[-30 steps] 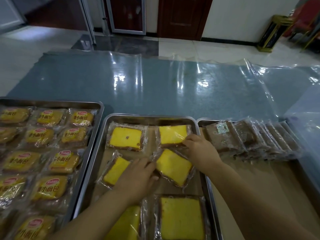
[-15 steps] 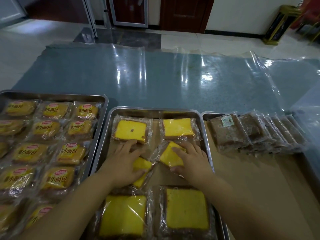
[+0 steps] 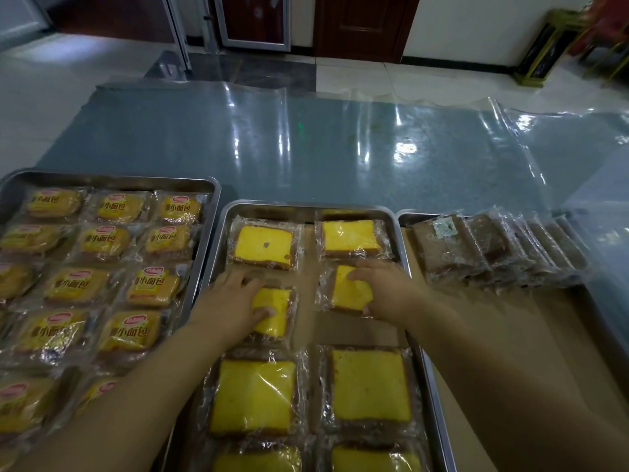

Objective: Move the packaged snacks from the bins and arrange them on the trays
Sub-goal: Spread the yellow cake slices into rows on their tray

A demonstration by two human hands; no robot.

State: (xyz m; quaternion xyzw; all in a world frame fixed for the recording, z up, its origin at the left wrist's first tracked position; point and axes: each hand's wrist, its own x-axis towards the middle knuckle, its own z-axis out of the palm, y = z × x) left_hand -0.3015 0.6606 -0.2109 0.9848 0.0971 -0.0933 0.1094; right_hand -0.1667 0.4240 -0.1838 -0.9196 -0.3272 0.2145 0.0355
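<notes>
So there's a big blue-grey table under a sheet of clear glossy plastic [image 3: 306, 144], and 3 shallow steel trays sit side by side along its near edge. The left steel tray [image 3: 112, 180] is packed with rows of small bread rolls in yellow printed wrappers [image 3: 102, 238]. The right steel tray [image 3: 405, 218] has a brown paper liner and a leaning row of brown cake slices in clear wrap [image 3: 490, 250] at its far end. The middle steel tray [image 3: 306, 207] holds square yellow sponge cake slices in clear wrap, laid in 2 columns.

Both hands are in row 2 of that middle tray. The left hand [image 3: 228, 301] grips the left-column yellow cake packet [image 3: 274, 311], fingers over its far edge, thumb on top. The right hand [image 3: 388, 287] pinches the right-column yellow cake packet [image 3: 347, 289], fingers at the far edge, thumb at the near corner.
</notes>
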